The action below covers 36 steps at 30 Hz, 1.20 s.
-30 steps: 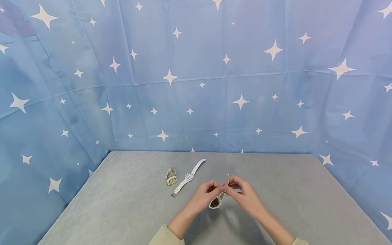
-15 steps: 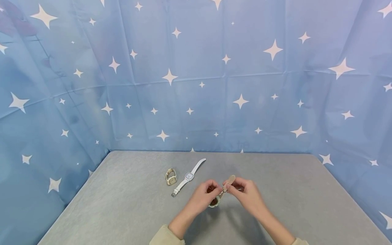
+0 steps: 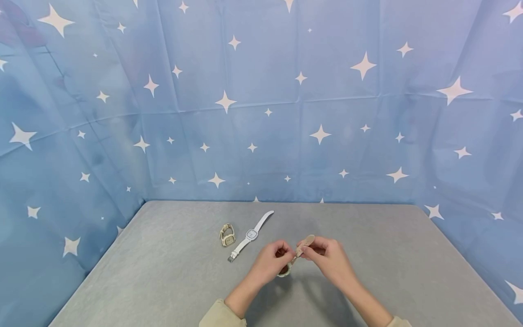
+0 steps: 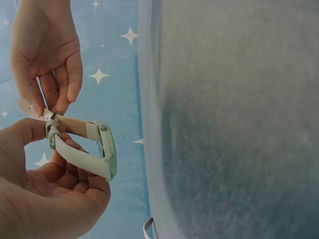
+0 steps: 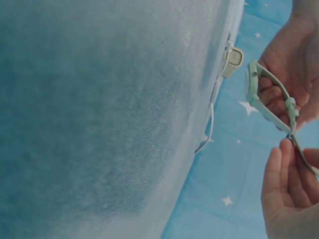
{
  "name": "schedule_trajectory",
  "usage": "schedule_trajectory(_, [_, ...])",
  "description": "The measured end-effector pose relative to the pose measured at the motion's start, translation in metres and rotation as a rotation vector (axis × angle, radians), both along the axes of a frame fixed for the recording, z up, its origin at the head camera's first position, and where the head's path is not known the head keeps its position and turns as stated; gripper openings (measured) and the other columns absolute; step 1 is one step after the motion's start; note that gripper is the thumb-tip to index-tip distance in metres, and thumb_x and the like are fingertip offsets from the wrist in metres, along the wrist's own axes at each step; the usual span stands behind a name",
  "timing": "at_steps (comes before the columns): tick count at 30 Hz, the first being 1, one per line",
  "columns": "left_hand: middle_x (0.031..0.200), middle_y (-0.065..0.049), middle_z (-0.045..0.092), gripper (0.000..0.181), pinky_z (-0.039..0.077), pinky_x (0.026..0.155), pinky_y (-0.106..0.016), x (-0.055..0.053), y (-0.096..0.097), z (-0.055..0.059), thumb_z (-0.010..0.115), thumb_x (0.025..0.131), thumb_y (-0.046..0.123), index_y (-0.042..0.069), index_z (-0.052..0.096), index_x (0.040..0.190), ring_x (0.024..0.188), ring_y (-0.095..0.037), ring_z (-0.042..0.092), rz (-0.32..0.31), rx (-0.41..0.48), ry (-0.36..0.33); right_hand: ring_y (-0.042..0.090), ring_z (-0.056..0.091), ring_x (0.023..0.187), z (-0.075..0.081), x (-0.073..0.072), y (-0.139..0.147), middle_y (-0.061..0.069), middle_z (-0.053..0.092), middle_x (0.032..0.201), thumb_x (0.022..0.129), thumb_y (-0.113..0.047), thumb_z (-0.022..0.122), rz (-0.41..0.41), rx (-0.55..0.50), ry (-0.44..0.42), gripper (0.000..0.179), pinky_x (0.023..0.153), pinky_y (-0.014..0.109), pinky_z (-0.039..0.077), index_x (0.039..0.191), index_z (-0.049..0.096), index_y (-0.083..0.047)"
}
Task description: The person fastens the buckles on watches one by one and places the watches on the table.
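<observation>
Head view: the left hand (image 3: 267, 263) and right hand (image 3: 330, 260) hold a pale green watch (image 3: 284, 274) above the worktop (image 3: 408, 272). Left wrist view: left fingers (image 4: 31, 130) pinch its strap (image 4: 82, 159) by the buckle (image 4: 52, 130). Right wrist view: right fingers (image 5: 285, 162) clamp the strap's end.

- Left arm (image 3: 244, 294): rises from the bottom centre of the head view, slanting up and to the right.
- Left hand (image 3: 271, 261): sits right of centre, low in the head view; thumb and fingertips in a pinch. In the left wrist view, it fills the lower left, with the remaining fingers curled.
- Right arm (image 3: 362, 299): rises from the lower right of the head view, slanting up and to the left.
- Right hand (image 3: 328, 258): level with the left, just beside it; thumb and fingers pinched. In the left wrist view, its fingers point downward at upper left.
</observation>
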<state>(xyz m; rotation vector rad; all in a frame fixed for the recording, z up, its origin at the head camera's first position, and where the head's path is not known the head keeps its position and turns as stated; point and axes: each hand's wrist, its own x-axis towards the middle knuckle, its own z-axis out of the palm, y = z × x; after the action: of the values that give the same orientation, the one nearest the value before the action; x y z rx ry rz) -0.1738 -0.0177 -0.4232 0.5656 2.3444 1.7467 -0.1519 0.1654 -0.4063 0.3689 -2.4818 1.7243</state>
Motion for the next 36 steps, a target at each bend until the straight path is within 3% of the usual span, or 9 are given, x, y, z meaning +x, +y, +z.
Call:
schedule_trajectory(12, [0.070,0.001,0.056,0.013,0.042,0.052,-0.020,-0.0014,-0.0032,-0.0016,0.061,0.090,0.013,0.002,0.065,0.087,0.058,-0.008,0.049,0.024,-0.037,0.019,0.016,0.075,0.085,0.0006,0.0006,-0.0026,0.015,0.076,0.102,0.096,-0.021,0.066,0.022,0.006,-0.019,0.022,0.075,0.021,0.059,0.099,0.074,-0.001])
schedule_trajectory(17, [0.067,0.003,0.054,0.010,0.040,0.051,-0.020,-0.0009,-0.0040,0.0001,0.062,0.088,0.012,0.003,0.065,0.084,0.055,-0.006,0.047,0.036,-0.061,0.038,0.009,0.074,0.082,0.0001,0.0010,-0.0044,0.013,0.076,0.099,0.095,-0.019,0.068,0.013,0.025,-0.014,0.022,0.075,0.024,0.060,0.102,0.074,0.000])
schedule_trajectory(23, [0.066,0.004,0.054,0.012,0.040,0.051,-0.020,-0.0015,-0.0039,-0.0003,0.063,0.088,0.015,0.005,0.065,0.083,0.054,-0.006,0.047,0.051,-0.083,0.044,0.010,0.073,0.081,0.0015,0.0021,-0.0064,0.006,0.077,0.098,0.091,-0.022,0.072,-0.023,0.075,-0.026,0.015,0.074,0.021,0.057,0.098,0.076,-0.009])
schedule_trajectory(29, [0.068,0.005,0.056,0.014,0.040,0.053,-0.020,-0.0027,-0.0033,-0.0013,0.066,0.087,0.019,0.006,0.066,0.081,0.057,-0.004,0.047,0.074,-0.118,0.072,0.013,0.073,0.081,0.0015,0.0027,-0.0059,0.005,0.077,0.096,0.090,-0.023,0.073,-0.016,0.114,-0.002,0.015,0.071,0.021,0.055,0.097,0.076,-0.010])
schedule_trajectory(36, [0.071,0.003,0.059,0.016,0.041,0.055,-0.020,-0.0023,-0.0031,0.0000,0.059,0.089,0.015,0.004,0.069,0.084,0.060,-0.004,0.049,0.082,-0.111,0.076,0.009,0.070,0.077,0.0011,0.0027,-0.0068,0.005,0.076,0.091,0.091,-0.022,0.073,-0.011,0.106,-0.007,0.012,0.069,0.022,0.055,0.095,0.073,-0.011])
